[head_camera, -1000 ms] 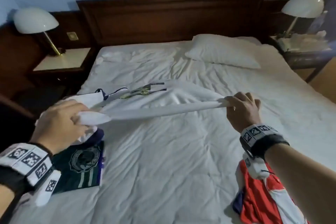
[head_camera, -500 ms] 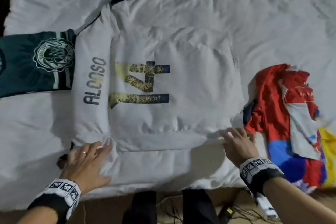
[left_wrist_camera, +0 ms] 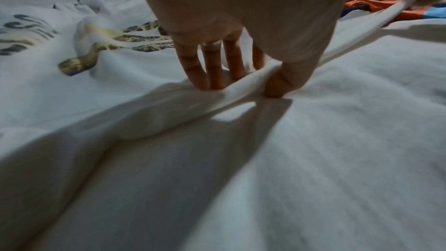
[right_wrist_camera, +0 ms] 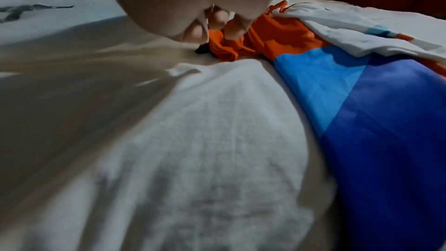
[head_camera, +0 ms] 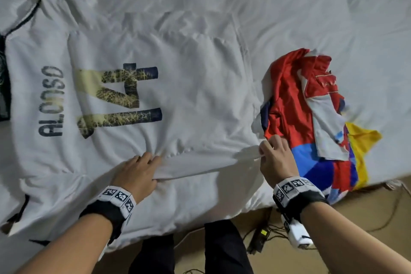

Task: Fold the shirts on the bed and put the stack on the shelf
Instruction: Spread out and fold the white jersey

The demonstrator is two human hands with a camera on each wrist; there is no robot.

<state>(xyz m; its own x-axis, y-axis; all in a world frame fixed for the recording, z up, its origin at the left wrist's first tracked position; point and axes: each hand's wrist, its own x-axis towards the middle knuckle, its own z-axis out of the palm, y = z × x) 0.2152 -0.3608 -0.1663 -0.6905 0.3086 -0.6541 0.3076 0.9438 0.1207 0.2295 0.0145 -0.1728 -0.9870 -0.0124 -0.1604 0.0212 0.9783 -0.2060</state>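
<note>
A white shirt (head_camera: 189, 95) printed ALONSO 14 lies back-up and spread on the bed (head_camera: 289, 6). My left hand (head_camera: 156, 169) pinches its near edge about midway along, fingers on top and thumb under the fold (left_wrist_camera: 241, 87). My right hand (head_camera: 264, 151) pinches the same edge at the hem corner, raising a taut strip of cloth between the two hands. The wrist view shows the right hand's fingertips (right_wrist_camera: 212, 24) curled close against the orange cloth of the pile (right_wrist_camera: 265, 35).
A crumpled pile of red, blue, white and yellow shirts (head_camera: 311, 107) lies just right of my right hand. A dark green shirt (head_camera: 4, 87) shows at the left edge. Below the bed's near edge are my legs (head_camera: 189, 251), brown floor (head_camera: 367, 218) and cables (head_camera: 262, 236).
The shirt went from held stretched in the air to lying flat on the bed. Since half a second ago my left hand slid right from the sleeve to mid-edge and pinched it.
</note>
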